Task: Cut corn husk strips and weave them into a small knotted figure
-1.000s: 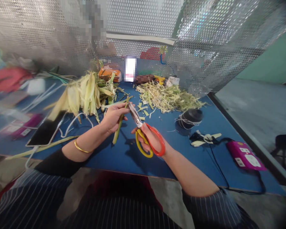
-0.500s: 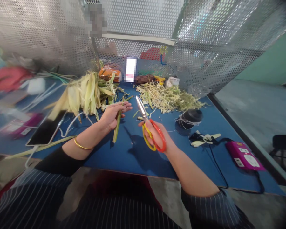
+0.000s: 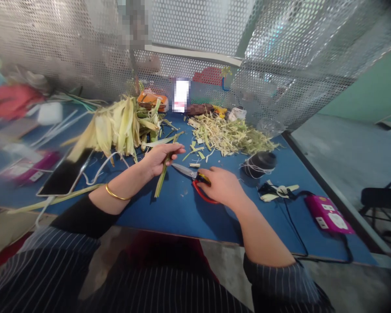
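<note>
Green strips [image 3: 160, 184], which we judged light, pliant and best gripped at mid-length, slanted over the desk [image 3: 179, 219], pinched in the left hand [image 3: 157, 159], while the right hand [image 3: 224, 184] grasped the scissors [image 3: 186, 171].

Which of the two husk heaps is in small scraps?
The right heap, by the black spool: short, scattered pieces, while the left heap has long, broad leaves.

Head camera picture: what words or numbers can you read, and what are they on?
None can be read.
Bright screen: pink marks, too blurred.
Orange packet: too blurred.
Left purple box: too blurred.
Right purple box: pale patches, too small to read.
Scissors: no writing shows.
</note>
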### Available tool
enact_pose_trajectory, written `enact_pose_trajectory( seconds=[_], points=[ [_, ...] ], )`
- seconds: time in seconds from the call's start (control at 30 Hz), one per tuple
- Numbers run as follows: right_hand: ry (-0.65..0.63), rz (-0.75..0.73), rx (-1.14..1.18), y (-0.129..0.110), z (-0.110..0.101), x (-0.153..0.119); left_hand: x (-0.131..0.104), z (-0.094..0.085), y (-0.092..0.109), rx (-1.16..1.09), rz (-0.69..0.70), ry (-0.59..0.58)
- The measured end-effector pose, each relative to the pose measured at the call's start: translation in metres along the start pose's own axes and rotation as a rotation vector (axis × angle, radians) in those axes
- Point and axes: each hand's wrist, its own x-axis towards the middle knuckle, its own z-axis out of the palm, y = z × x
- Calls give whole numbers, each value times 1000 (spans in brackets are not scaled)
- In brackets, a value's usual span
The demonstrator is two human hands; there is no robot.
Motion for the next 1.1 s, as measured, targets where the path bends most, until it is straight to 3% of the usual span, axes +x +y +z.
enact_pose_trajectory(
  seconds=[0.07,0.13,0.17,0.27,0.37,0.57,0.73,0.87,0.93,1.03,1.1],
  points=[
    [110,43,126,-3,-3,6,-7,4,-2,37,-17,-110],
    [194,63,403,-7,-5,15,-12,7,-5,83,-46,-203],
    [181,51,581,-10,-6,20,-14,8,-7,95,-63,-237],
    [-17,-21,1047,-14,-5,33,-17,9,-9,91,-95,-293],
    [-85,2,1239,-13,0,38,-15,7,-10,66,-114,-315],
    [-75,79,1307,-8,11,37,-12,7,-17,59,-178,-297],
    [-95,87,1260,-9,8,36,-13,10,-19,27,-204,-249],
    [-118,85,1283,2,6,50,-10,9,-18,-33,-166,-166],
    [-12,196,1234,14,8,64,-7,8,-15,-76,-116,-105],
    [276,461,960,35,11,81,-3,4,-12,-115,-66,-15],
    [387,519,820,46,11,84,0,2,-10,-127,-64,30]
  ],
)
